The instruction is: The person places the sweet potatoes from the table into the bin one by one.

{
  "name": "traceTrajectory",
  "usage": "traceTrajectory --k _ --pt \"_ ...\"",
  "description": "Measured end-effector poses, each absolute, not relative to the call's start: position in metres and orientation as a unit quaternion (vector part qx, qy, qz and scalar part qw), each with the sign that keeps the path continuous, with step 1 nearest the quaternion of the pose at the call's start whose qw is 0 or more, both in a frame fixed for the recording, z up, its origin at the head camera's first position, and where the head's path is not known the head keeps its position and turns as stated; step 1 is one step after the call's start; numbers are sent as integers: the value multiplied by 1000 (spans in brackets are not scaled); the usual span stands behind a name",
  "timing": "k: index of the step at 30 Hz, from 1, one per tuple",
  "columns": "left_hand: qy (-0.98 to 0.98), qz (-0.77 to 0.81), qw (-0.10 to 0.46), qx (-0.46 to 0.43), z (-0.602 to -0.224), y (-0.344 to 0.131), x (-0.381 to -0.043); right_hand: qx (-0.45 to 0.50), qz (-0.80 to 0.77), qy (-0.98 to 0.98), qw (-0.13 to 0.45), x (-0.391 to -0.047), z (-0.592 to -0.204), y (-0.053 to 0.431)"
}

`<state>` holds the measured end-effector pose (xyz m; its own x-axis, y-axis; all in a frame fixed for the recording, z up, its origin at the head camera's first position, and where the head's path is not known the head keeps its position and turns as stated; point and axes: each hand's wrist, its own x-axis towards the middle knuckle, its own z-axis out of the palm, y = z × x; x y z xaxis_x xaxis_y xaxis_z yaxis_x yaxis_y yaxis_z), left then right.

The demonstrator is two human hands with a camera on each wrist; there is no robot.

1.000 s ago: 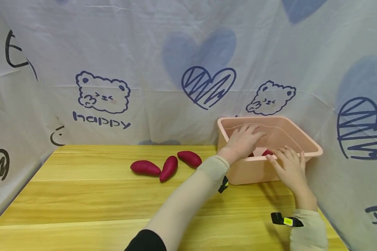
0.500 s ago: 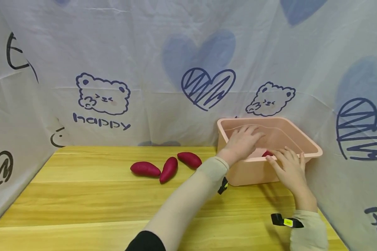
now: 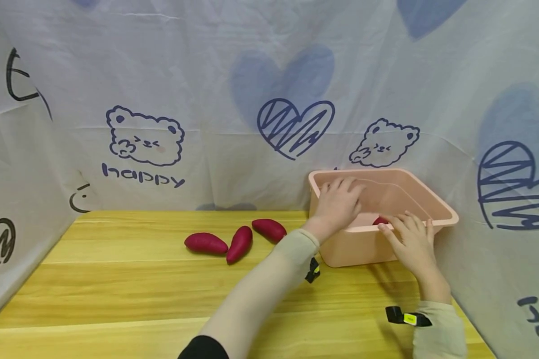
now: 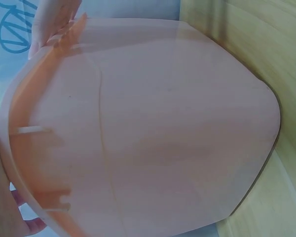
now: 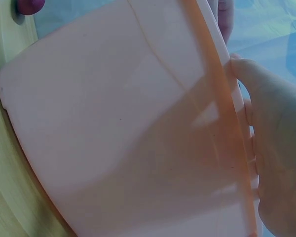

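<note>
Cloth: backdrop.
Table: wood-grained.
Bin, pink, toward four o'clock on the table: probably light, slightly flexible; best held by opposite rims.
Left hand: fingers loosely spread inside the bin; nothing visibly held.
Right hand: fingers spread loosely over the near rim, thumb at it; no firm grip apparent.
Potatoes, three toward seven o'clock; another potato in the bin, mostly hidden. Likely firm, smooth; grasp mid-body.
Lettering: "happy", nine o'clock.
Tag: yellow, illegible.
</note>
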<state>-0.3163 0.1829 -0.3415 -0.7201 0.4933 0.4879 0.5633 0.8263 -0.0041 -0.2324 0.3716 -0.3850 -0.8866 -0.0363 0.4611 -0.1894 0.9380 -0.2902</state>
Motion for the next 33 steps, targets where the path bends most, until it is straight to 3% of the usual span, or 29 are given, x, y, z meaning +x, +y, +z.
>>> traceTrajectory --k 24,33 --pt "-912 -202 269 -235 -363 143 -305 57 172 -957 228 -233 -386 371" --pt "-900 -286 255 -206 -377 125 -303 57 169 -957 230 -235 -388 373"
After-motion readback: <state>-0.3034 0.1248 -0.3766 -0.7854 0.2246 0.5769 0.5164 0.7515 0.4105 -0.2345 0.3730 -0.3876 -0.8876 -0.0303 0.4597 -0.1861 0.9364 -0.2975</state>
